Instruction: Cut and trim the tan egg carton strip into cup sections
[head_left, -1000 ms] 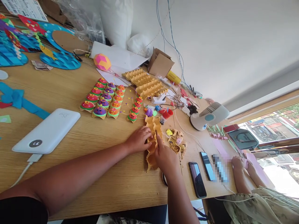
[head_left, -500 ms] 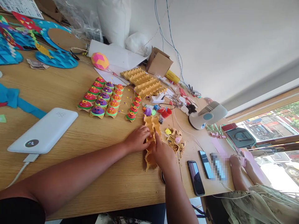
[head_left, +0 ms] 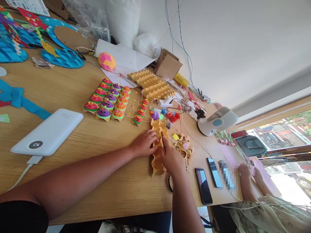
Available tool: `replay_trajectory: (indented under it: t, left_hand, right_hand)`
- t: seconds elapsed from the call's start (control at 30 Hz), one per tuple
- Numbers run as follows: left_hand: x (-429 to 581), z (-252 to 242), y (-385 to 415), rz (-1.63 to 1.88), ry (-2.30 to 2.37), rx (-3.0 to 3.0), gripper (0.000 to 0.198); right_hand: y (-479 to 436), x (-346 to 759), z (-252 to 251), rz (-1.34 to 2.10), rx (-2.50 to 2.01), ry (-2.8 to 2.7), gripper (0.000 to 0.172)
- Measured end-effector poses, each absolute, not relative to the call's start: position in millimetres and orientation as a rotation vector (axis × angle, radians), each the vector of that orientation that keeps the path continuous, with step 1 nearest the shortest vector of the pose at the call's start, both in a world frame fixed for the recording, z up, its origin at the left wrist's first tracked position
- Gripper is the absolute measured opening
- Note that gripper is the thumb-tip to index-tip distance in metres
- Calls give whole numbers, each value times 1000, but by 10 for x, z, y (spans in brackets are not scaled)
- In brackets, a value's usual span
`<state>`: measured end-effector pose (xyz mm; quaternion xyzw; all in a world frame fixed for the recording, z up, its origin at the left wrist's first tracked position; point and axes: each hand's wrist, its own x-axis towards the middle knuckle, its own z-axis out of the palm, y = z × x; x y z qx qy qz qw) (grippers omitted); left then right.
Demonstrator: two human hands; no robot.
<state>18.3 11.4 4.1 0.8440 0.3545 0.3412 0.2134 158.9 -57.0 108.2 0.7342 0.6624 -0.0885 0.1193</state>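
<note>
A yellow-brown egg carton strip (head_left: 157,163) lies on the table in front of me, its hollows facing up. My left hand (head_left: 145,144) grips its left edge, fingers curled over the rim. My right hand (head_left: 172,158) is closed around a thin dark blade-like tool (head_left: 162,136), with the index finger stretched along it. The tool's tip points away from me, over the ridge between the strip's two rows. Its exact kind is too small to tell, and my palm hides its lower part.
Painted egg-carton faces (head_left: 107,103) stand in rows at left, beyond a white power bank (head_left: 48,132). More carton pieces (head_left: 155,90) lie behind. To the right are carton scraps (head_left: 184,144), phones (head_left: 203,186), a small fan (head_left: 216,121) and another person's hands (head_left: 250,171).
My right hand has drawn back slightly towards me, and more of the dark tool shows. My left hand stays on the carton. The whole view has shifted a little.
</note>
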Motion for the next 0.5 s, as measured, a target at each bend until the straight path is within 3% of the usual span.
replay_trajectory:
  t: [0.5]
  left_hand:
    - [186, 26, 117, 953, 985, 2339, 15]
  right_hand:
    - [-581, 1558, 1085, -227, 2128, 1922, 57]
